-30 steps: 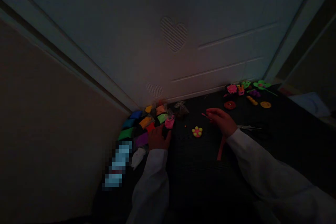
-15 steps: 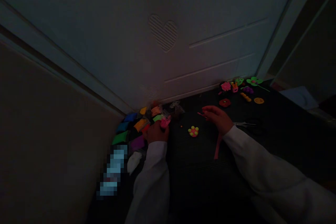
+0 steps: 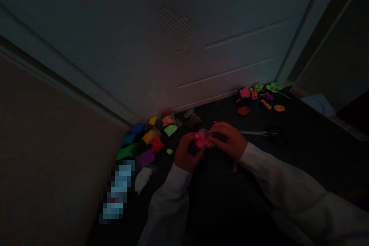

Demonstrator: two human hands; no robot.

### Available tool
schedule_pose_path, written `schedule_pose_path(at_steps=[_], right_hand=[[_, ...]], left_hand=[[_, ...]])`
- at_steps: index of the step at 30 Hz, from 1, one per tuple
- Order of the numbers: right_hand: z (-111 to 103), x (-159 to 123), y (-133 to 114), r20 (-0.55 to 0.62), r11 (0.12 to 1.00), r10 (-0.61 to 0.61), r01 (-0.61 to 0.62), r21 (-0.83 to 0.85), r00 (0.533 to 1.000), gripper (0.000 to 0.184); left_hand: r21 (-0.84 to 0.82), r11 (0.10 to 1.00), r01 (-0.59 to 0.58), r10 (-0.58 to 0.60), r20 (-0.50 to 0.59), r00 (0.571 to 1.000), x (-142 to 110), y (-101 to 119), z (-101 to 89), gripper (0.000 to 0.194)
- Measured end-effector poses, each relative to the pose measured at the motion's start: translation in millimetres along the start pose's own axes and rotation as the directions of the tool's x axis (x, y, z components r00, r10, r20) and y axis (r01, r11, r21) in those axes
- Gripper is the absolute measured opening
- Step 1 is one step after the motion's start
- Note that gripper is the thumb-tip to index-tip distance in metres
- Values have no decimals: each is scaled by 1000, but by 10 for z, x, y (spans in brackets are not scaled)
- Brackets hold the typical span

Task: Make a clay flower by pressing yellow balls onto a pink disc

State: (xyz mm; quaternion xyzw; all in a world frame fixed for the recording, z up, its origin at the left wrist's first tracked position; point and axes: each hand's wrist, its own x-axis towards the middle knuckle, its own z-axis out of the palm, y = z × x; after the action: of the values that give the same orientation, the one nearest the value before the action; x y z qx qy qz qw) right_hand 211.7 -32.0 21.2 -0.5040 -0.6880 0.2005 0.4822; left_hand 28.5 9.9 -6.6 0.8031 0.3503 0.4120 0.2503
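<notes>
My left hand [image 3: 185, 154] is closed around a packet of pink modelling clay [image 3: 200, 138], held just over the dark tabletop. My right hand [image 3: 230, 140] has its fingertips pinched at the right side of that packet, where clear plastic shows. Whether a bit of clay is also between those fingers I cannot tell. Below the fingers, a small clay piece with yellow-green balls [image 3: 210, 145] is mostly hidden. A pink clay strip [image 3: 235, 166] pokes out under my right wrist. Left of my left hand lies a small yellow-green lump [image 3: 170, 152].
Several coloured clay packets, among them a red one [image 3: 157, 144] and a purple one [image 3: 147, 157], lie at the left. Scissors [image 3: 256, 133] rest right of my right hand. Finished clay shapes, including a red disc [image 3: 243, 110], stand by the white door [image 3: 184, 65].
My left hand has brought the pink packet rightward from the other packets. My right hand, which held a thin pink piece, has moved left to meet it. The yellow-green lump has come into sight.
</notes>
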Motion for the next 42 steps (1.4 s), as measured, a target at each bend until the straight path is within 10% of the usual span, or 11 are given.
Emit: schedule_pose_path(at_steps=[10,19,30,42], right_hand=[[2,3,-53,57,999,37,-38,12,998,21],[20,11,-138,84,850,336,-340,402,938,19],[65,19,-194,101,718,427,-405,566,899,19],[-54,25,-121,49,843,315,-303,445,948,17]], left_hand=[[-222,971,88,-84,25,996,3,64,-3,17],[-382,894,235,-276,-53,960,70,228,-56,14],[-712,557,429,-573,44,818,82,204,-48,33],[-721,358,593,-633,280,722,110,216,-18,42]])
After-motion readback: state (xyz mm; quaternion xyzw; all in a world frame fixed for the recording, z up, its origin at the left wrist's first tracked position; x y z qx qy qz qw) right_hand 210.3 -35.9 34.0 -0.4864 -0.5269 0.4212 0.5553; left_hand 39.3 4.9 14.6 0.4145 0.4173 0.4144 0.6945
